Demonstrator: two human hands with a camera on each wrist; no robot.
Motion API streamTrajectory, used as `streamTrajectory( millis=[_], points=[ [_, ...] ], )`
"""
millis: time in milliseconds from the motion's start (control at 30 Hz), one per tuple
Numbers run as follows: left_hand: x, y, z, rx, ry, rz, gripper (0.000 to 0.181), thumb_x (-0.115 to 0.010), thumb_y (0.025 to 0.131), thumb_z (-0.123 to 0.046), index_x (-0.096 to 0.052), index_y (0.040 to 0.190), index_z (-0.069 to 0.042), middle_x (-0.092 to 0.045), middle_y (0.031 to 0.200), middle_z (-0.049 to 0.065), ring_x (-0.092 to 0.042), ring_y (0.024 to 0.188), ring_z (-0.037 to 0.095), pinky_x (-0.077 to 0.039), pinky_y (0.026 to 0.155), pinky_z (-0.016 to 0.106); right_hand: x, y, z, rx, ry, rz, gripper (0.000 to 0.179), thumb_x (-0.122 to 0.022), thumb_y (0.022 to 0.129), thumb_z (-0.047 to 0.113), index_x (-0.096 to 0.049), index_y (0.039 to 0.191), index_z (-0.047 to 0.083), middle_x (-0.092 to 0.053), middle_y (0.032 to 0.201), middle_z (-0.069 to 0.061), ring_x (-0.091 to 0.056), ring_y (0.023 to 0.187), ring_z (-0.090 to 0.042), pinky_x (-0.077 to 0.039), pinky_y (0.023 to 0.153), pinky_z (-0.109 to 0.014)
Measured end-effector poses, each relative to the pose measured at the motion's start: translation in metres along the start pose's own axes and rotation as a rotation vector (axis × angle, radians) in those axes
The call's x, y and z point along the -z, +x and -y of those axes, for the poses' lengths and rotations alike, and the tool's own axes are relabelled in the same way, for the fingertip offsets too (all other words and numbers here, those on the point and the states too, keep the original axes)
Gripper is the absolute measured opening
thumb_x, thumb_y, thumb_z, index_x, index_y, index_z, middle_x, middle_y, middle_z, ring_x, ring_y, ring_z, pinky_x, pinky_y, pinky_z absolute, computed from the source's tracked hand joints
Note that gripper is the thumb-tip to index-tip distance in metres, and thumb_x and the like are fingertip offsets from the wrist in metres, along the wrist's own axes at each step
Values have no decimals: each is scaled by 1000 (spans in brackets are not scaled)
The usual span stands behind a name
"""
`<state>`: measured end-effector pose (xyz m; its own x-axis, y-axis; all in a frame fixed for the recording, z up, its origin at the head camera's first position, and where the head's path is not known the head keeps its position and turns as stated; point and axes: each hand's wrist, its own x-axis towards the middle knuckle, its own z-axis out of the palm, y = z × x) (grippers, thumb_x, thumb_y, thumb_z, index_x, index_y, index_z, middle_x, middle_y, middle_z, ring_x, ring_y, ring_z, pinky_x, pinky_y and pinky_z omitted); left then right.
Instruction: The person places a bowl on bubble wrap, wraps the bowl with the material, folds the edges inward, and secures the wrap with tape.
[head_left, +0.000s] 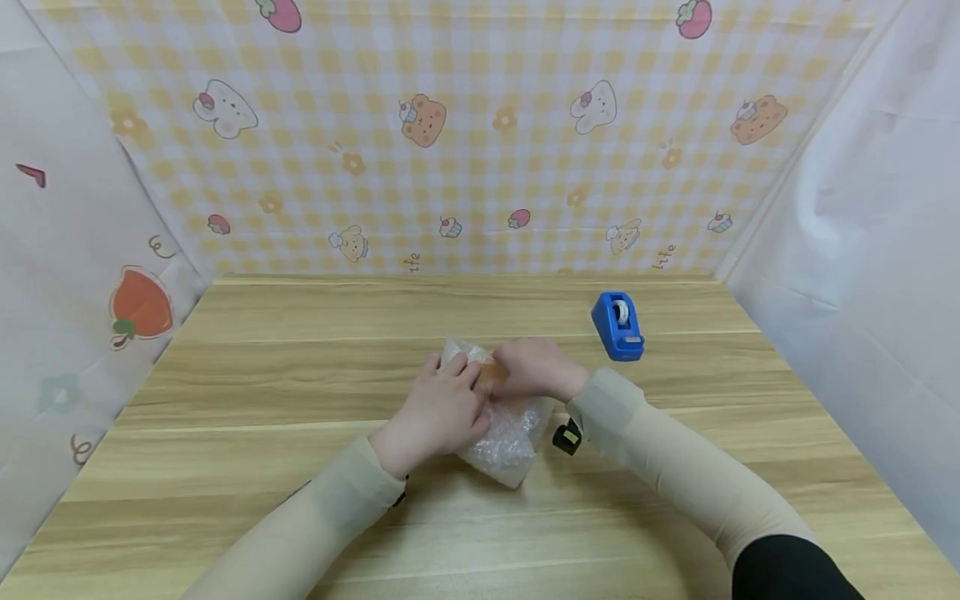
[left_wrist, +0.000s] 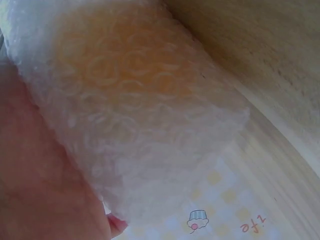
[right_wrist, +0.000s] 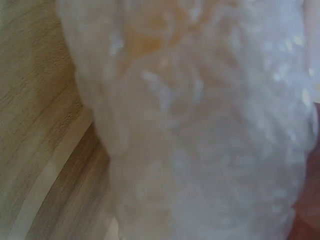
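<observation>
A bundle of clear bubble wrap [head_left: 506,446] is between both hands above the middle of the table. Through the plastic, an orange thing [left_wrist: 120,50] shows blurred in the left wrist view; its kind is hidden by the wrap. My left hand [head_left: 446,408] holds the bundle from its left side, fingers bent over the upper face. On the far right part my right hand [head_left: 538,368] grips the wrap with curled fingers, close to the left fingertips. The right wrist view is filled by crinkled bubble wrap [right_wrist: 200,150], with a patch of orange near its top.
A blue tape dispenser [head_left: 619,327] with a roll of tape stands at the back right of the wooden table [head_left: 300,333]. Behind the table hangs a yellow checked cloth [head_left: 480,167], and white cloths [head_left: 847,208] close off both sides.
</observation>
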<state>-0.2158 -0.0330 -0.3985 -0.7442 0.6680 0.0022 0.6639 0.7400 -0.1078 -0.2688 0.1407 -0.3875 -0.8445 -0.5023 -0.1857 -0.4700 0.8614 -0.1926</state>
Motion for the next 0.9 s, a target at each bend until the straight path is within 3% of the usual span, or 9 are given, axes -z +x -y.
streamTrajectory(
  millis=[133,267,500,900],
  points=[
    [0,3,0,4,0,68,47,-43,96,-42,-61,133,-19,-52,134,5,-34,130,28,-24,106,57,-2,0,-1,-2,-11,-10,28,-72,82,40,-57,73,19,-55,65,5,-47,56,-12,-39,50,-27],
    [0,5,1,5,-4,93,49,-42,95,-44,-61,133,-18,-51,137,5,-32,134,30,-23,107,58,-3,0,-1,-7,-14,-23,29,-73,81,39,-57,72,18,-54,64,5,-46,55,-12,-38,49,-27],
    [-2,5,-1,7,-16,79,47,-42,96,-42,-65,128,-15,-52,137,4,-35,129,27,-23,107,58,-3,0,-1,-22,-5,-49,33,-67,86,38,-52,65,16,-46,58,4,-41,51,-11,-32,45,-26],
    [0,1,-5,8,12,44,45,-44,96,-41,-65,125,-13,-54,133,1,-40,122,25,-27,104,56,-7,4,-1,-57,6,-48,29,-68,86,36,-56,68,17,-52,61,4,-45,54,-12,-37,47,-26]
  ],
)
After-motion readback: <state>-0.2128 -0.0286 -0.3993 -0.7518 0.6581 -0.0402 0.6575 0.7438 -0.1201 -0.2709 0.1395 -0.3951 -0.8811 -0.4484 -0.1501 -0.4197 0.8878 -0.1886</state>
